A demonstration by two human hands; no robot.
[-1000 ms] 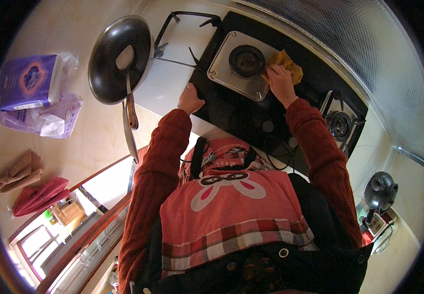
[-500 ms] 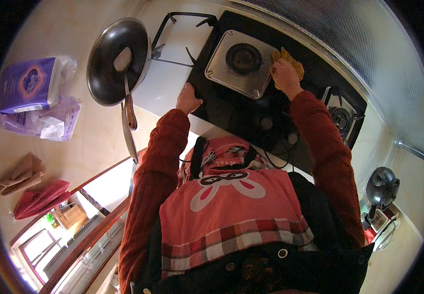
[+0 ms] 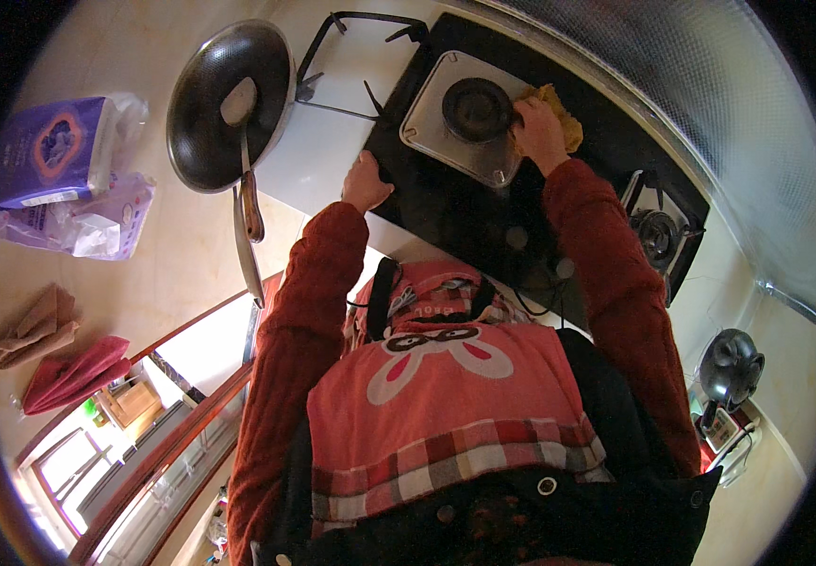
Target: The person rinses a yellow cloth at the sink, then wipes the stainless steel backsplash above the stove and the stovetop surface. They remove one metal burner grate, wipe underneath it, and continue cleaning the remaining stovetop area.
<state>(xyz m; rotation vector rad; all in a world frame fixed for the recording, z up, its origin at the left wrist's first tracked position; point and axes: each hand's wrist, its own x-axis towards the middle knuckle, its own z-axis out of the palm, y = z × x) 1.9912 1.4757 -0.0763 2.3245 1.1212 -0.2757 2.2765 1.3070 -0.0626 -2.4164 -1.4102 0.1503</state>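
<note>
My right hand (image 3: 539,132) is closed on a yellow-brown cloth (image 3: 562,106). It presses the cloth against the right side of the square metal burner plate (image 3: 436,132), close to the round black burner (image 3: 477,109). The plate sits on the black gas stove (image 3: 465,212), with no pan support over this burner. At the stove's left front corner, my left hand (image 3: 366,182) is curled around the edge, thumb toward the black top. Part of the cloth is hidden under my right hand.
A wok (image 3: 229,113) with a spatula (image 3: 240,106) lies left of a black pan support (image 3: 356,66). Purple tissue packs (image 3: 54,151), a brown cloth (image 3: 38,330) and a red cloth (image 3: 78,374) lie farther left. Another burner (image 3: 655,236) and a dark pan (image 3: 731,368) are at right.
My right hand has moved a little left with the cloth, closer to the round burner. My left hand stays on the stove's corner. The whole view has shifted slightly.
</note>
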